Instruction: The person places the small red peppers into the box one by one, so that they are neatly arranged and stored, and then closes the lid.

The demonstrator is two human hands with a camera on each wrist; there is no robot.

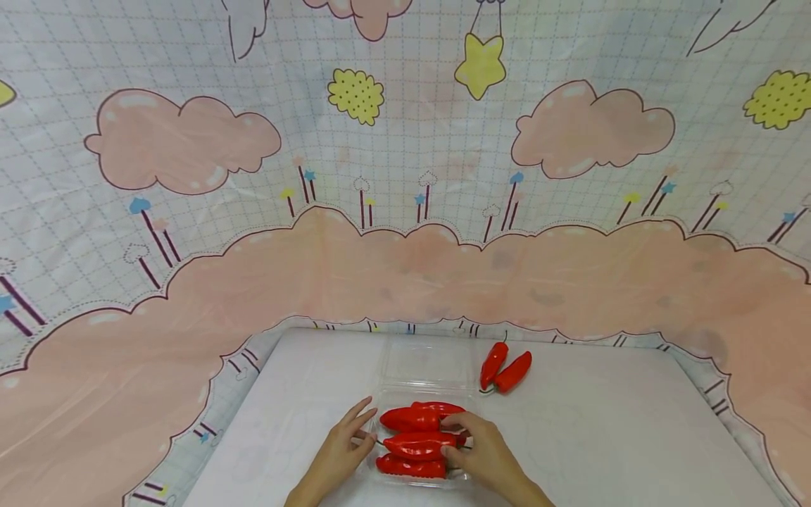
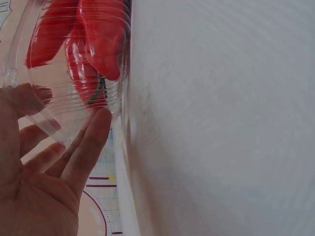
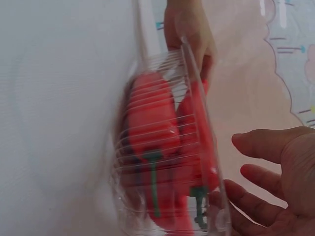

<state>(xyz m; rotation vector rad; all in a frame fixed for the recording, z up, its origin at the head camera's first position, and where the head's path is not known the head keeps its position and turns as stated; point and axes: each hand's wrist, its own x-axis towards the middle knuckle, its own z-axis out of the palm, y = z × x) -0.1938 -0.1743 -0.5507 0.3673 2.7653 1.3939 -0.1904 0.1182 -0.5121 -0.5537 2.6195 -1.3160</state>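
Note:
Several red chili peppers (image 1: 421, 446) lie side by side in a clear plastic clamshell box (image 1: 426, 482). My left hand (image 1: 342, 447) is at the box's left side, fingers fairly straight and spread; in the left wrist view its fingertips touch the ribbed wall. Over the right part of the box is my right hand (image 1: 486, 451), its thumb and fingertips by the peppers' stem ends. In the right wrist view that hand (image 3: 280, 182) has loosely bent, parted fingers beside the box rim and grips nothing. Green stems (image 3: 153, 184) show through the wall.
The box's clear lid (image 1: 427, 362) lies folded back, away from me. Two more red peppers (image 1: 514, 372) rest on the white table (image 1: 608, 429) beyond the box, to the right. A patterned cloth (image 1: 405, 274) with clouds and stars hangs behind and around the table.

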